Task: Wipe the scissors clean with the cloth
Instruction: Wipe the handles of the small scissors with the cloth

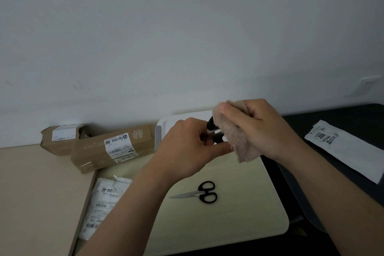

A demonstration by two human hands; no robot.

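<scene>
Nearest, at seven o'clock, a white mailer bag (pixel 104 203) with printed labels lies half over the left edge of a pale cutting board (pixel 239 214). Just below the board's middle, at about six o'clock, a small black-handled pair of scissors (pixel 199 192) lies closed and flat, tips toward nine, untouched and well apart from both hands.

Above the board's far half, the left hand (pixel 187 143) curls its fingers round the black-and-white handles of the held scissors (pixel 215 131), which are raised off the board. At its three o'clock, the right hand (pixel 264 129) clenches a fluffy beige cloth (pixel 234 137), thumb on top, folded over what are presumably the blades. They are fully hidden, so I cannot tell whether they are closed.

To wipe well, the left hand likely needs to hold the handles steady while the cloth is drawn from pivot toward tip, pinching the flats rather than the edge, then refolded to a fresh patch.

Farther off, two cardboard parcels (pixel 116 147) sit at ten o'clock and a white labelled packet (pixel 345 149) at three, on a black table (pixel 342 116).
</scene>
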